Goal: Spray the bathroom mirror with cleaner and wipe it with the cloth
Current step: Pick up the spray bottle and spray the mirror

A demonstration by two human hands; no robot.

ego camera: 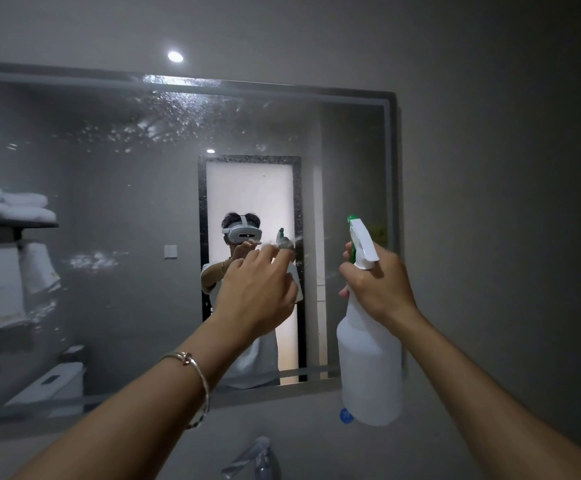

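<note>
Mirror [126,202] on grey wall [490,168]: droplets [164,123] across upper glass (fainter patches lower left); faucet [258,459] below. Right hand [379,282] grips spray bottle [368,368], upright at the mirror's right edge. Left hand [258,289] raised before the glass, apart from the right, fingers curled; cannot tell whether they hold anything.

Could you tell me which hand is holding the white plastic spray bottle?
The right hand grips the white plastic spray bottle at its neck; the left hand, raised toward the mirror, holds no bottle.
</note>
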